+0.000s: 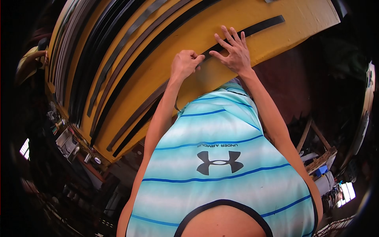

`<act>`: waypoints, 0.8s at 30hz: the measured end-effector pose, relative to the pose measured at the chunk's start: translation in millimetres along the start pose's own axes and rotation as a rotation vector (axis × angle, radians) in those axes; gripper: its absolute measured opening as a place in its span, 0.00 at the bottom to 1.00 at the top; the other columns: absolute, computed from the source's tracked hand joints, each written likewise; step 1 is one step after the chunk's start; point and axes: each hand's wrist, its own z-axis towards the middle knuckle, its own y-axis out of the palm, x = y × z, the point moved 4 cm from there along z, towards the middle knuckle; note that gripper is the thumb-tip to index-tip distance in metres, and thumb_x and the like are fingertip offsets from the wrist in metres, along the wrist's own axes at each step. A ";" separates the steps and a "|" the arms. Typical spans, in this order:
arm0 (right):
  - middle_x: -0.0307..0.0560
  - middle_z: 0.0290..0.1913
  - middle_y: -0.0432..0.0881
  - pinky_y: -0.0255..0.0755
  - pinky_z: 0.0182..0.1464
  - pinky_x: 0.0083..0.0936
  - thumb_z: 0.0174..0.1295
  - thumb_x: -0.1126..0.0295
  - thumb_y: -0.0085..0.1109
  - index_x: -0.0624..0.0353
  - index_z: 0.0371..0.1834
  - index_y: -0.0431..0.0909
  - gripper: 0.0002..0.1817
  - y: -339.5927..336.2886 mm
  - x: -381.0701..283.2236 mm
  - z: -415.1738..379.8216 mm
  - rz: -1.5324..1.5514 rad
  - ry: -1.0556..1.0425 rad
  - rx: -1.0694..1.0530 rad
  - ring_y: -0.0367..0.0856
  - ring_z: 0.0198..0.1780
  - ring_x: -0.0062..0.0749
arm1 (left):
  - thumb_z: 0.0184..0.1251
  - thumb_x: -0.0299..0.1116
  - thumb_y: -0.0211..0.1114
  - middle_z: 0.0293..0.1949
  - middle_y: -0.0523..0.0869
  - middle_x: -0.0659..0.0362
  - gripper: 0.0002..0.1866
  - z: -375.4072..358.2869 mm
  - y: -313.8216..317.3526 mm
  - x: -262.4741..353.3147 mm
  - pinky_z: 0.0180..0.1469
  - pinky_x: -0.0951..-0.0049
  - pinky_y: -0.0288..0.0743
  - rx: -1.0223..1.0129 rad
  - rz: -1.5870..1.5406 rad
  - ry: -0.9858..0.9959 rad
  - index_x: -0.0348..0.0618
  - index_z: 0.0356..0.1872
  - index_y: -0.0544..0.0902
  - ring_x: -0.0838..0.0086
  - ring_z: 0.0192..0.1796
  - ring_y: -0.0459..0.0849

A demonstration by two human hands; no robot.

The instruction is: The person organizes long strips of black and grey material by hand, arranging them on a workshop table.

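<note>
My left hand point(184, 64) is closed, its fingers curled at a long black strip point(263, 25) near the edge of the yellow table point(221, 79). The strip passes between thumb and fingers, and the hand hides part of it. To the right, my right hand point(235, 53) is open with fingers spread, lying across the same strip and the tabletop. The strip's far end sticks out beyond the right hand. A brown strip point(136, 118) runs down-left from beside my left forearm.
Several black, brown and grey strips point(130, 63) lie side by side over the table's left part. A person's arm point(36, 55) rests at the table's far left edge. Tools and clutter point(69, 142) stand at lower left, a wooden frame point(321, 158) at lower right.
</note>
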 end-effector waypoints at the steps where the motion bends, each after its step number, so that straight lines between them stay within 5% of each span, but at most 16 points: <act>1: 0.37 0.82 0.64 0.37 0.85 0.47 0.63 0.33 0.62 0.37 0.69 0.81 0.35 -0.4 0.2 -0.7 -0.005 0.002 -0.015 0.57 0.83 0.38 | 0.69 0.45 0.73 0.21 0.89 0.57 0.17 -0.3 -0.1 -1.0 0.23 0.76 0.73 0.007 -0.004 -0.005 0.37 0.32 0.89 0.79 0.19 0.81; 6: 0.38 0.85 0.58 0.35 0.85 0.48 0.66 0.34 0.59 0.35 0.75 0.76 0.36 -0.1 -1.6 -2.5 -0.007 -0.006 -0.074 0.50 0.86 0.39 | 0.69 0.46 0.73 0.21 0.89 0.59 0.18 -0.6 1.4 -2.2 0.25 0.74 0.74 0.030 0.016 0.018 0.39 0.31 0.88 0.78 0.20 0.82; 9: 0.39 0.87 0.52 0.35 0.86 0.46 0.72 0.45 0.58 0.35 0.82 0.65 0.35 -4.9 -10.3 -7.5 -0.002 -0.127 -0.052 0.43 0.87 0.40 | 0.69 0.47 0.72 0.21 0.88 0.59 0.18 0.1 4.4 -2.1 0.27 0.73 0.75 0.047 0.055 0.025 0.41 0.31 0.88 0.78 0.21 0.83; 16: 0.35 0.86 0.54 0.37 0.86 0.43 0.75 0.46 0.54 0.42 0.84 0.58 0.38 3.3 -33.2 -18.6 0.057 -0.330 -0.400 0.48 0.86 0.38 | 0.68 0.47 0.70 0.21 0.89 0.60 0.18 2.1 4.4 -7.2 0.27 0.73 0.76 0.025 0.022 0.000 0.41 0.30 0.87 0.77 0.20 0.84; 21: 0.34 0.86 0.54 0.35 0.86 0.43 0.75 0.44 0.51 0.26 0.80 0.66 0.30 -12.7 -6.8 -8.6 -0.095 -0.277 -0.332 0.48 0.86 0.37 | 0.69 0.47 0.71 0.21 0.89 0.60 0.18 -2.6 3.7 -8.7 0.26 0.74 0.75 -0.004 -0.042 0.000 0.40 0.31 0.87 0.78 0.20 0.83; 24: 0.34 0.86 0.52 0.32 0.86 0.42 0.76 0.44 0.51 0.25 0.80 0.65 0.30 -27.7 33.4 -4.8 -0.119 -0.229 -0.272 0.46 0.87 0.37 | 0.69 0.48 0.71 0.22 0.89 0.60 0.19 -1.9 3.8 -9.5 0.27 0.75 0.75 -0.018 -0.047 -0.008 0.40 0.31 0.87 0.79 0.20 0.83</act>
